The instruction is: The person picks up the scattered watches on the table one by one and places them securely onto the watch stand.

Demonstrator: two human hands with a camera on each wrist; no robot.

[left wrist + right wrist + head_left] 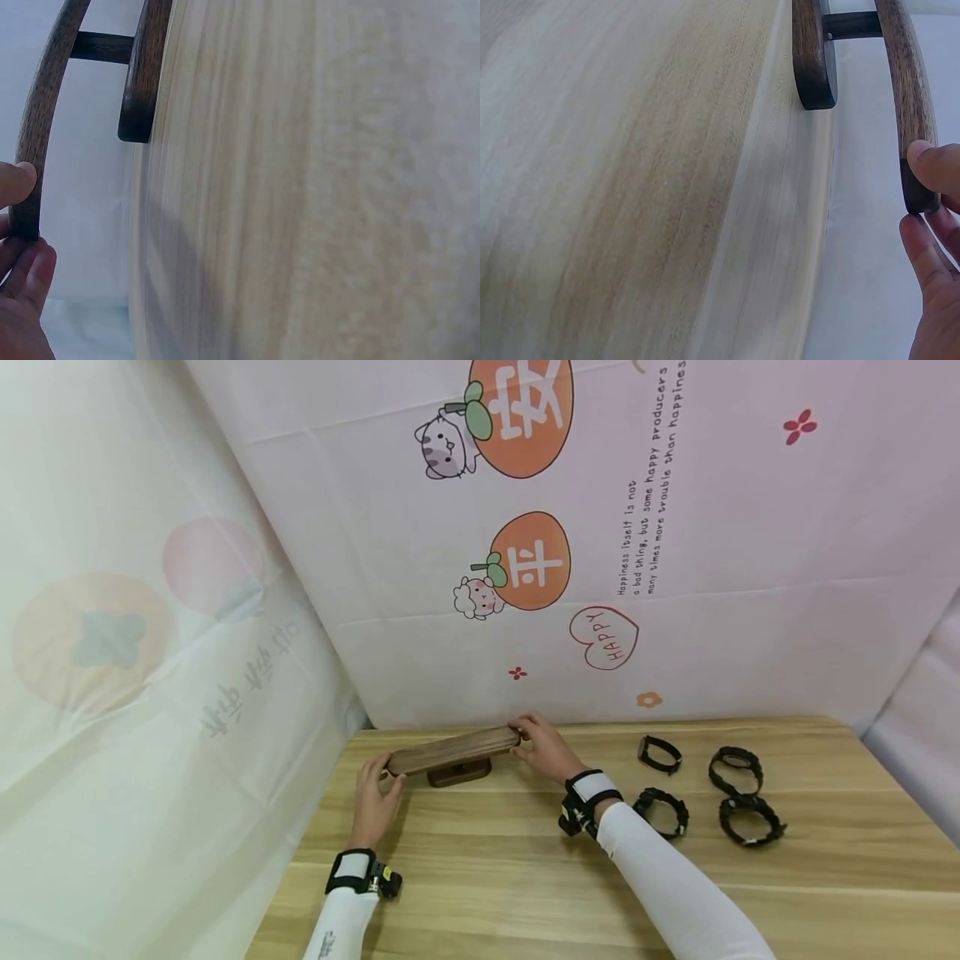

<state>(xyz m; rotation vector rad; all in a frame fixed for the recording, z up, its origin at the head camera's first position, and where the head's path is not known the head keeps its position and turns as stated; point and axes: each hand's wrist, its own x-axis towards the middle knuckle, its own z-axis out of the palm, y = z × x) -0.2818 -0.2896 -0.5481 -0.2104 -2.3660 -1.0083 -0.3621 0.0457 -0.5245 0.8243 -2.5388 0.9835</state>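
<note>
A dark wooden stand (454,750) stands near the table's back edge, with a long, gently curved top bar on a short post over a smaller base. My left hand (374,802) holds the left end of the bar; in the left wrist view the thumb (15,184) lies on its face and the fingers curl under its tip. At the other end my right hand (549,752) pinches the bar, its thumb (934,163) over the dark tip in the right wrist view. The base (814,60) sits below the bar, outside both hands' grasp.
Several black wristwatches lie on the right of the wooden table (480,877): a slim one (660,755), one (663,812) beside my right forearm, and a close pair (752,821). A printed white cloth (420,668) hangs behind the table, and another (150,760) at the left.
</note>
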